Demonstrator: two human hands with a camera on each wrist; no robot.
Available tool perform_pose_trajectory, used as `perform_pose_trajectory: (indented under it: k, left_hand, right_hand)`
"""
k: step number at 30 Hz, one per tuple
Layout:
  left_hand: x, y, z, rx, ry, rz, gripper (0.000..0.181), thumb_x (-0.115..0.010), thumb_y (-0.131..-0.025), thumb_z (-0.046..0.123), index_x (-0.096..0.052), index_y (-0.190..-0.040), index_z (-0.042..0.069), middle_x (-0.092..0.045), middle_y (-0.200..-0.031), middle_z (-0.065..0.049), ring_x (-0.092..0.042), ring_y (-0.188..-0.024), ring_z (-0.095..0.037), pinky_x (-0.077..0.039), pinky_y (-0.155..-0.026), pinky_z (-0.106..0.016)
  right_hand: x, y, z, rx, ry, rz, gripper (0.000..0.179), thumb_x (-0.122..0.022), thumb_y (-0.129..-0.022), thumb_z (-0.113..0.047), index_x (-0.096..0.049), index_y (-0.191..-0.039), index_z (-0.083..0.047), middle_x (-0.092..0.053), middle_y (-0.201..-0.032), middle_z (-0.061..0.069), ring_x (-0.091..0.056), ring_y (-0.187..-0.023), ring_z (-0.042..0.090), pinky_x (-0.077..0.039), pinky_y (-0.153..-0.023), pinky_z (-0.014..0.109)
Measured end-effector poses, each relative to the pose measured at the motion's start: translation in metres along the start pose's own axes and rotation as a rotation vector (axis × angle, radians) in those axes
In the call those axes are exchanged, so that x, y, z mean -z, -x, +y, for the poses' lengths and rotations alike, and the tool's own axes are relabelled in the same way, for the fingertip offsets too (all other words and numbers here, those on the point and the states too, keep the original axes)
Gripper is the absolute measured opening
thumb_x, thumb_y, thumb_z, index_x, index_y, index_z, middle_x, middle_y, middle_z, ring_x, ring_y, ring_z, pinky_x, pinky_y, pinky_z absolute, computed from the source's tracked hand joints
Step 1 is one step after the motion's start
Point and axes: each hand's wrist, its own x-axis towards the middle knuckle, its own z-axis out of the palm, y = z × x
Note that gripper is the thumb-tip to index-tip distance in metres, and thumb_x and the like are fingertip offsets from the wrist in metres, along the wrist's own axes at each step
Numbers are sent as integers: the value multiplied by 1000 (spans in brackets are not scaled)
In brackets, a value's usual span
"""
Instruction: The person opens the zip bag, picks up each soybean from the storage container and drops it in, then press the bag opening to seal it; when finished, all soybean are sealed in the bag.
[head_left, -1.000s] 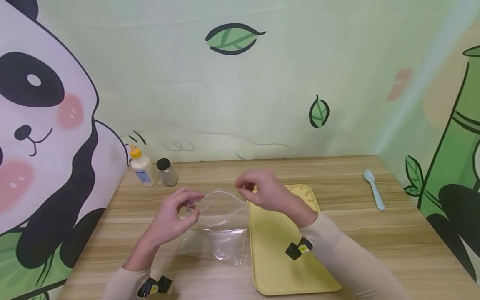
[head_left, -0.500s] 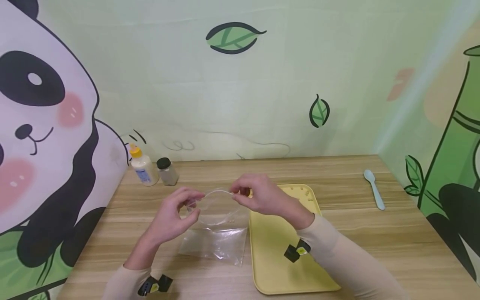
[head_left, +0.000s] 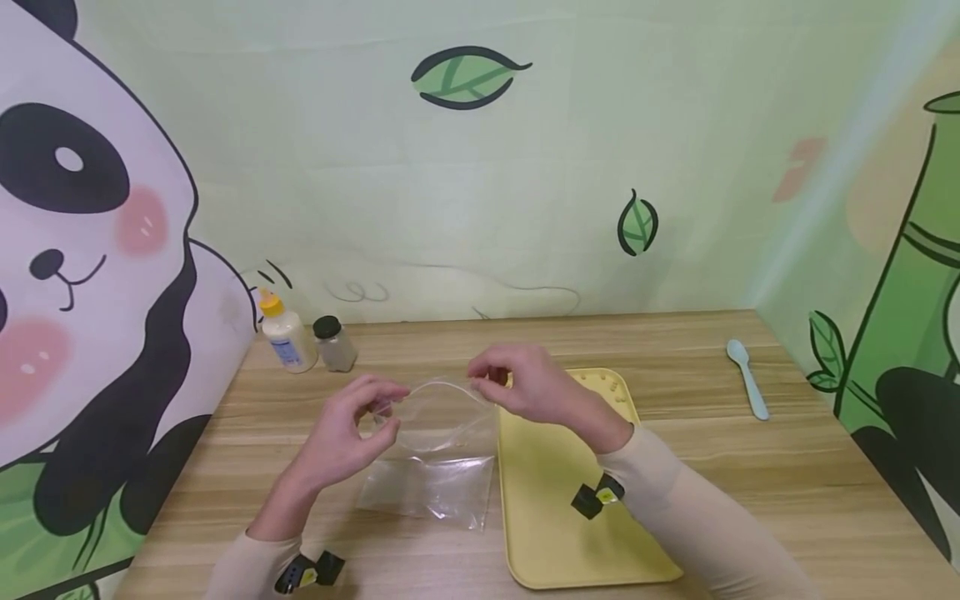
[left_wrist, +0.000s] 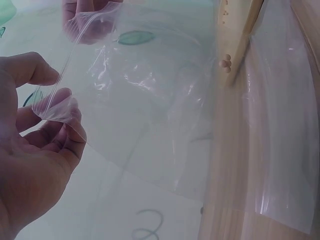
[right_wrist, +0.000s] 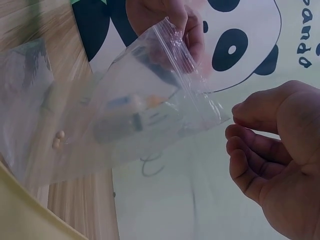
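Observation:
A clear zip bag (head_left: 442,421) hangs between my two hands, its zip edge uppermost. My left hand (head_left: 352,429) grips the left end of the zip edge, the plastic bunched between thumb and fingers (left_wrist: 65,117). At the other end, my right hand (head_left: 528,385) pinches the corner between thumb and forefinger (right_wrist: 245,131). A few small beige beads (right_wrist: 58,140) show through the bag's lower part in the right wrist view. Another clear bag (head_left: 427,493) lies flat on the table, below the held one.
A yellow tray (head_left: 570,517) lies under my right forearm, with several small beige pieces (head_left: 617,392) at its far end. A glue bottle (head_left: 288,342) and a black-capped jar (head_left: 334,346) stand at back left. A light blue spoon (head_left: 748,379) lies at right.
My right hand slid left along the zip edge half a second ago, then came back right to the corner. My left hand has kept its place.

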Motion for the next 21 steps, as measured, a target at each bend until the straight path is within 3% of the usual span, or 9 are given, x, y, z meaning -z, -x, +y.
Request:
perform_pose_trajectory:
  k: [3, 10, 21]
  left_hand:
    - [0, 0, -2, 0, 0, -1, 37, -68, -71, -18, -65, -107, -7, -65, -101, -12, -62, -84, -22, -57, -77, -30]
    - [0, 1, -2, 13, 4, -3, 37, -68, -72, -17, -65, -107, -6, -65, -101, -12, -62, -84, -31, -57, -77, -31]
    - [1, 3, -2, -12, 5, -2, 36, -68, -72, -16, -65, -106, -6, -65, -99, -11, -62, -82, -27, -57, -73, -30]
  right_hand:
    - [1, 0, 3, -17, 11, 2, 9, -68, -88, -8, -72, -95, -6, -70, -84, 0, -57, -72, 6, -53, -65, 21]
    - [1, 0, 10, -89, 52, -2, 10, -67, -89, -9, -73, -97, -6, -70, -84, 0, -58, -72, 7, -54, -65, 22]
    - [-10, 7, 43, -195, 49, -15, 8, -67, -89, -8, -72, -95, -5, -68, -82, 1, -56, -69, 8, -52, -61, 24]
